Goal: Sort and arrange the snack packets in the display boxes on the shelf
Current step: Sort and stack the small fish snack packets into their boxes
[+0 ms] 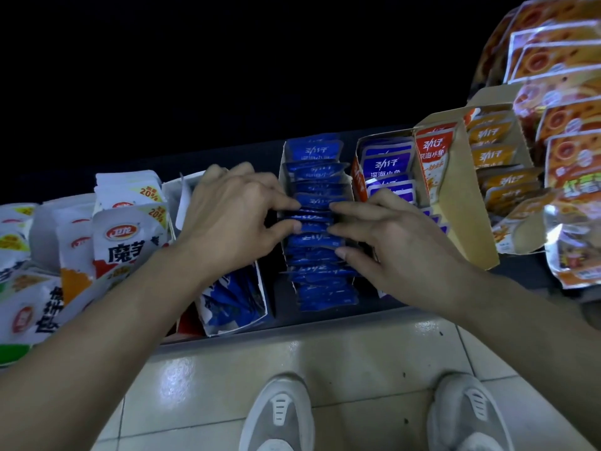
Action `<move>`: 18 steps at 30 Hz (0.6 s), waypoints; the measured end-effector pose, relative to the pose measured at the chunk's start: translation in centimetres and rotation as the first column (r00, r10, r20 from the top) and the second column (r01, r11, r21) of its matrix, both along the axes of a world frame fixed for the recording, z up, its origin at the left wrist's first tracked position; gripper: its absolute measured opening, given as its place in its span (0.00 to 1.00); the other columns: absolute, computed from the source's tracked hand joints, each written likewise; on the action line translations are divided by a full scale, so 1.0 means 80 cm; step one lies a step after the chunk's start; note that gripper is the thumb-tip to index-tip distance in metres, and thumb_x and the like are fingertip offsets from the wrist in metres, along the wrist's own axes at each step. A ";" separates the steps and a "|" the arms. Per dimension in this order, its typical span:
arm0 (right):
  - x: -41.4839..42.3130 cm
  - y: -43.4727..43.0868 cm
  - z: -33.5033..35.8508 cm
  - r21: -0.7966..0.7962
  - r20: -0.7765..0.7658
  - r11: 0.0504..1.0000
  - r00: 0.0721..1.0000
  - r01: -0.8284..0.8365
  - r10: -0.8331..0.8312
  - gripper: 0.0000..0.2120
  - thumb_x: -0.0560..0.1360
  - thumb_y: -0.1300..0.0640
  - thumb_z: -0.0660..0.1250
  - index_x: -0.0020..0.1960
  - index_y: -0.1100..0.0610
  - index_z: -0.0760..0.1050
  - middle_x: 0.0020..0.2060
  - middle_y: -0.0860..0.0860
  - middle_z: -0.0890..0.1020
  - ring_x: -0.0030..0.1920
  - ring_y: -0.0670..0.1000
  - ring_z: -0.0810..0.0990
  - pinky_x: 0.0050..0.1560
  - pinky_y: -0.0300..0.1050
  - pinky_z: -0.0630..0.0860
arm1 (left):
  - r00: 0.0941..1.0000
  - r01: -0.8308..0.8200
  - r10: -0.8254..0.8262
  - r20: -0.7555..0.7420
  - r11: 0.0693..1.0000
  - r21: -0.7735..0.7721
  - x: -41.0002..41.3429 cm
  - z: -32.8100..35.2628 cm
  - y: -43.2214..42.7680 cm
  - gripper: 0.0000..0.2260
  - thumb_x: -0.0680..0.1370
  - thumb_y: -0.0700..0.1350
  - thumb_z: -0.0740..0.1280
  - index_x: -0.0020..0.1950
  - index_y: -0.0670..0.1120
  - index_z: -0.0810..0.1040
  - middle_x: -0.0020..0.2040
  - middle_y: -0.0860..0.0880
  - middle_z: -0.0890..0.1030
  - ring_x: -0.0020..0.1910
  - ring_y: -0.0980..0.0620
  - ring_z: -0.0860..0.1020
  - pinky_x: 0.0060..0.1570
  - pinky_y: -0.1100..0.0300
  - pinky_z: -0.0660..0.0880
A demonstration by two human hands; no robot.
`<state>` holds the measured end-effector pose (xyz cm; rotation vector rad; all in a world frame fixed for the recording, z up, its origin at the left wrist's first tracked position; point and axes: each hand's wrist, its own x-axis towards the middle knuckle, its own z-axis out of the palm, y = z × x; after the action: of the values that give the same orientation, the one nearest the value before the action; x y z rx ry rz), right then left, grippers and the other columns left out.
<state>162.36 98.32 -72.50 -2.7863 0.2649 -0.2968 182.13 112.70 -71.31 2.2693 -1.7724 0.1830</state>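
Two-handed: left hand [234,216] & right hand [400,242] each pinch glossy blue foil pkts [315,243] upright in narrow cardboard box [282,166].

My left hand [234,219], my right hand [393,239]: two. At least five display boxes [463,209] at twelve o'clock, one row of blue packets [317,281], two shoes [279,415] at six.
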 end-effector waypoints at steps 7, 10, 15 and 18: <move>0.001 -0.001 -0.003 0.019 0.023 1.000 1.000 0.020 -0.020 0.17 0.76 0.51 0.70 0.64 0.55 0.80 0.63 0.49 0.80 0.57 0.51 0.74 0.56 0.45 0.71 | 0.994 0.019 -0.009 0.112 0.996 -0.090 -0.006 -0.012 -0.013 0.03 0.74 0.49 0.76 0.46 0.52 0.88 0.40 0.54 0.81 0.41 0.46 0.77 0.42 0.51 0.67; 0.000 -0.002 0.000 0.139 0.055 0.988 0.995 0.074 -0.083 0.17 0.75 0.48 0.70 0.62 0.54 0.81 0.61 0.48 0.81 0.58 0.49 0.75 0.57 0.42 0.71 | 1.000 -0.003 0.001 -0.009 0.981 -0.194 -0.006 -0.012 -0.005 0.02 0.73 0.49 0.77 0.44 0.52 0.87 0.39 0.56 0.81 0.40 0.50 0.77 0.40 0.57 0.69; -0.003 -0.006 0.009 0.235 0.113 0.965 0.984 0.112 -0.141 0.18 0.71 0.44 0.69 0.55 0.54 0.82 0.51 0.47 0.83 0.53 0.47 0.79 0.52 0.46 0.78 | 0.939 -0.132 0.055 -0.339 0.969 -0.207 -0.012 -0.006 0.008 0.05 0.73 0.52 0.77 0.42 0.52 0.86 0.38 0.57 0.80 0.37 0.57 0.75 0.36 0.57 0.74; -0.004 -0.005 0.004 0.098 0.100 0.992 0.992 0.073 -0.083 0.15 0.70 0.49 0.75 0.53 0.56 0.83 0.46 0.50 0.84 0.48 0.52 0.80 0.48 0.49 0.79 | 0.941 -0.170 0.113 -0.318 0.973 -0.156 -0.020 -0.008 0.006 0.06 0.73 0.55 0.77 0.43 0.55 0.86 0.38 0.59 0.81 0.37 0.58 0.75 0.36 0.57 0.74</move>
<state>162.05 97.89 -72.20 -2.6618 0.3540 -0.4353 180.53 113.17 -71.91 2.1577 -1.3784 0.0133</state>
